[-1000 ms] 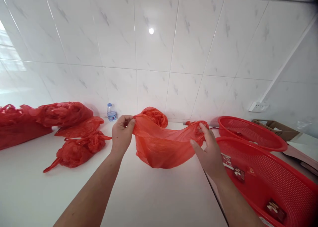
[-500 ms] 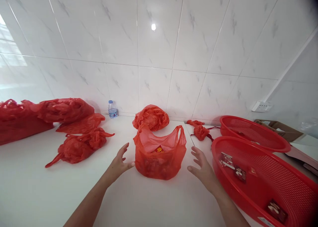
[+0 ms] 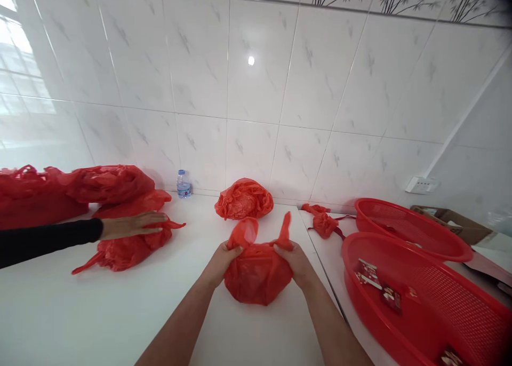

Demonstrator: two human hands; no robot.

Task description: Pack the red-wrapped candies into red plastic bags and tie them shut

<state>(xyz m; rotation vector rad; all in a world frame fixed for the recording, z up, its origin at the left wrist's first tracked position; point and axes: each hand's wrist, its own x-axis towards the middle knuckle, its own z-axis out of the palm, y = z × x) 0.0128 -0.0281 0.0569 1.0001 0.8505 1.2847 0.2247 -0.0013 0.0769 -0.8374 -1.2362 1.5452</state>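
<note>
A red plastic bag (image 3: 256, 280) with two upright handles stands on the white table in front of me, its top drawn in. My left hand (image 3: 224, 259) grips its left side, thumb on top near the handle. On the opposite side my right hand (image 3: 295, 260) holds it the same way. Whatever lies inside the bag is hidden now. Just behind it, against the wall, sits a crumpled heap of red plastic bags (image 3: 245, 200).
Another person's hand (image 3: 134, 225) in a black sleeve reaches over a knotted red bag (image 3: 124, 253) at left. Fuller red bags (image 3: 112, 182) and a water bottle (image 3: 183, 185) line the wall. Red plastic baskets (image 3: 360, 302) with small packets stand at right, near a cardboard box (image 3: 464, 222).
The bag, first stretched out between my hands, was set down with a red and gold item showing inside. My hands let go, then took its sides. A co-worker's arm came in at left.
</note>
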